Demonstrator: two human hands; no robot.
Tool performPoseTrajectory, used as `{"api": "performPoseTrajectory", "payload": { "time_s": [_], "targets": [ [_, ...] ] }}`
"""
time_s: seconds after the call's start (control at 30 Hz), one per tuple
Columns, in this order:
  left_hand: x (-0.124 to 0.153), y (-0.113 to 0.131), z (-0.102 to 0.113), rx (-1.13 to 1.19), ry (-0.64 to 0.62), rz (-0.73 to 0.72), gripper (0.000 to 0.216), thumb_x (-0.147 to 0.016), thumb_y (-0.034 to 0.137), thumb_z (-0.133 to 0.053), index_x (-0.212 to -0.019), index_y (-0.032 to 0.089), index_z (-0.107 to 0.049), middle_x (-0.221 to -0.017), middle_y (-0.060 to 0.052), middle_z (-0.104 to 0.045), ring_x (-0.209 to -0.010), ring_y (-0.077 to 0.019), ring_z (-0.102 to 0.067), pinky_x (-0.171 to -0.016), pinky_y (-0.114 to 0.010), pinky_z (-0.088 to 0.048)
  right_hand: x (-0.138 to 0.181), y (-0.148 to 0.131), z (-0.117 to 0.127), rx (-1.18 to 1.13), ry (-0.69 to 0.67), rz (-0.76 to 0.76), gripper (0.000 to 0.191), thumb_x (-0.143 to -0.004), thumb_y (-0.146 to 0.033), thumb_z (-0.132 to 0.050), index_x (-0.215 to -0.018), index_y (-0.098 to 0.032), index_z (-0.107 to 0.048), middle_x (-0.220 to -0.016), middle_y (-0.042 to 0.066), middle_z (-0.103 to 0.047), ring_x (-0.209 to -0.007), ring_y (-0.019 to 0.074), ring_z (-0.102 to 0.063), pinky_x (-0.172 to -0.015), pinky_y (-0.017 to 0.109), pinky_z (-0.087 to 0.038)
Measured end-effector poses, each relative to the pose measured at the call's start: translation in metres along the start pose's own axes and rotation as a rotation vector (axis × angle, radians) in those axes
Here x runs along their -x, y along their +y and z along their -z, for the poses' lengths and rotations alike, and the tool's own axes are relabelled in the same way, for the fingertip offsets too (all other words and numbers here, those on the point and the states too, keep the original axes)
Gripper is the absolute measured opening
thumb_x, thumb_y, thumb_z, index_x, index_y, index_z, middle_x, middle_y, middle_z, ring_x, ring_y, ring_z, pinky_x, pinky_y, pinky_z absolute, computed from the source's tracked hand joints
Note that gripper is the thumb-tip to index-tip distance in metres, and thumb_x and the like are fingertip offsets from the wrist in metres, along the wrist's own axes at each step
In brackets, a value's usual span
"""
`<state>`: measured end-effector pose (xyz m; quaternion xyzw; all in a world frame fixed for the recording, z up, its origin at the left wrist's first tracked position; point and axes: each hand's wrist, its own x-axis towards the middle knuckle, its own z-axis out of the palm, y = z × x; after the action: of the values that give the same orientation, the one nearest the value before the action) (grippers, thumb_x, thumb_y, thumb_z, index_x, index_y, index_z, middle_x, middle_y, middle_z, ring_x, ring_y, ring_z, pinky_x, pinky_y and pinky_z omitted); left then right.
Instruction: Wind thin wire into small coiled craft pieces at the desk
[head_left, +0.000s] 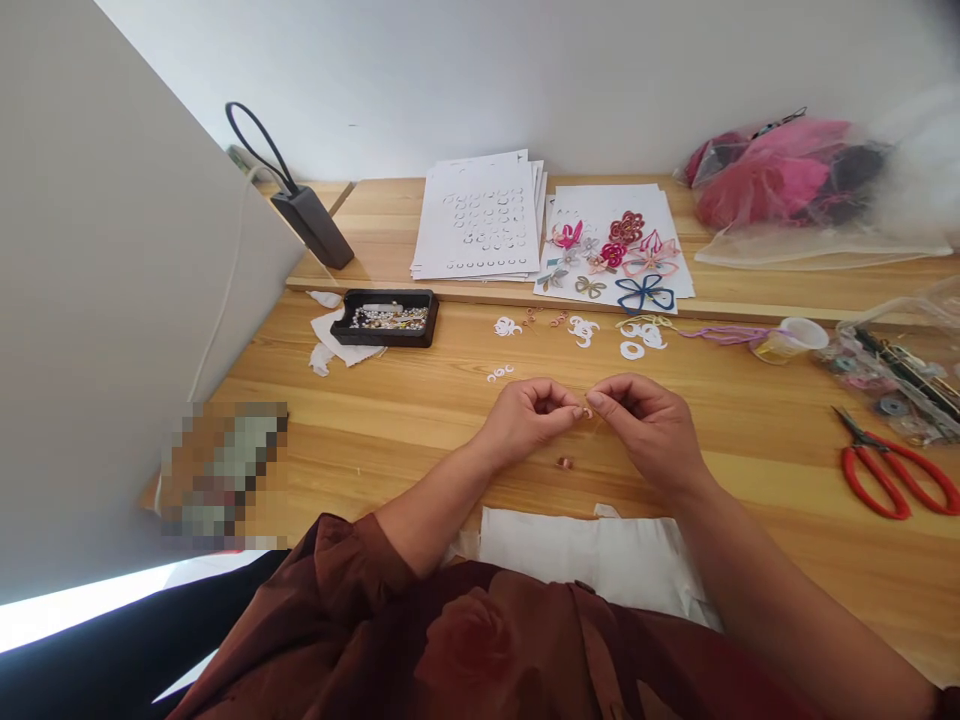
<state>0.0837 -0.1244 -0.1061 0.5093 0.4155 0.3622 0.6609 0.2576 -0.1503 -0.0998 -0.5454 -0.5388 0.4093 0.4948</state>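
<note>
Pale wooden table (375, 420) under a white wall, inspected from the head view: the work sits centred at the near edge, with supplies ranged behind and to the side, apparently to keep them within arm's reach. Left hand (527, 418) and right hand (649, 430) are raised just above the table and brought together, fingers curled inward; both are grasping, thumb against forefinger, a tiny coppery piece (585, 410) held between them, too small to identify further. Elevating it off the surface seems to afford a clear view of close work. A small copper-coloured coil (564, 463) lies on the wood directly below the hands. A white padded cloth (577, 550) lies at the table edge against the person's maroon floral garment (465, 640), likely as a soft rest. Farther out are small white paper cut-outs (583, 330), a black rectangular tray of beads (386, 318) on crumpled white tissue (337, 340), and a stack of white printed template sheets (480, 215). Beside that stack, a white sheet displaying coloured wire flower shapes (613, 250) appears set out as a reference. Red-handled scissors (889, 470) rest at the right, just below a clear plastic box of spools (892, 375).
</note>
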Motion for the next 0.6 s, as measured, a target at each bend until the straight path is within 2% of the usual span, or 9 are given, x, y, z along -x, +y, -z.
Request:
{"api": "performPoseTrajectory", "payload": {
  "time_s": [0.13,0.23,0.37,0.47,0.6],
  "targets": [
    [-0.001,-0.001,-0.001,0.115,-0.013,0.022,0.034,-0.068,0.041,-0.085,-0.075,0.012,-0.068,-0.061,0.000,-0.061,-0.055,-0.0066,-0.048,-0.054,-0.021,-0.036,-0.001,0.006,-0.005,-0.143,-0.037,-0.114,0.020,-0.077,-0.036,-0.080,-0.075,-0.020,-0.070,-0.065,-0.002,-0.061,-0.053,0.0079,-0.048,-0.051,0.022,-0.038],
    [-0.003,-0.003,-0.001,0.198,0.027,0.004,0.037,-0.066,0.042,-0.086,-0.075,0.012,-0.068,-0.064,0.000,-0.063,-0.055,-0.0068,-0.050,-0.055,-0.022,-0.038,0.001,0.010,-0.008,-0.225,-0.048,-0.219,0.025,-0.075,-0.041,-0.083,-0.076,-0.019,-0.070,-0.061,-0.004,-0.059,-0.045,0.0053,-0.041,-0.043,0.021,-0.030],
    [-0.005,-0.005,-0.001,0.288,0.107,-0.024,0.038,-0.065,0.043,-0.087,-0.076,0.012,-0.068,-0.071,-0.002,-0.067,-0.056,-0.0063,-0.051,-0.057,-0.022,-0.039,0.003,0.013,-0.010,-0.282,-0.056,-0.306,0.028,-0.074,-0.042,-0.084,-0.078,-0.019,-0.070,-0.069,-0.001,-0.065,-0.046,0.0060,-0.046,-0.043,0.021,-0.035],
    [-0.005,-0.005,-0.001,0.322,0.169,-0.034,0.037,-0.064,0.042,-0.088,-0.076,0.013,-0.068,-0.074,-0.003,-0.069,-0.056,-0.0059,-0.050,-0.055,-0.022,-0.038,0.003,0.011,-0.012,-0.262,-0.047,-0.315,0.028,-0.074,-0.042,-0.084,-0.076,-0.018,-0.070,-0.067,-0.001,-0.065,-0.045,0.0062,-0.046,-0.043,0.022,-0.036],
    [-0.006,-0.006,-0.003,0.319,0.213,-0.042,0.034,-0.065,0.040,-0.086,-0.075,0.013,-0.067,-0.064,0.000,-0.064,-0.055,-0.0066,-0.049,-0.056,-0.021,-0.039,0.008,0.008,-0.018,-0.130,-0.059,-0.230,0.024,-0.076,-0.040,-0.080,-0.075,-0.018,-0.071,-0.066,0.000,-0.066,-0.050,0.0085,-0.049,-0.048,0.024,-0.039]
  ]
}}
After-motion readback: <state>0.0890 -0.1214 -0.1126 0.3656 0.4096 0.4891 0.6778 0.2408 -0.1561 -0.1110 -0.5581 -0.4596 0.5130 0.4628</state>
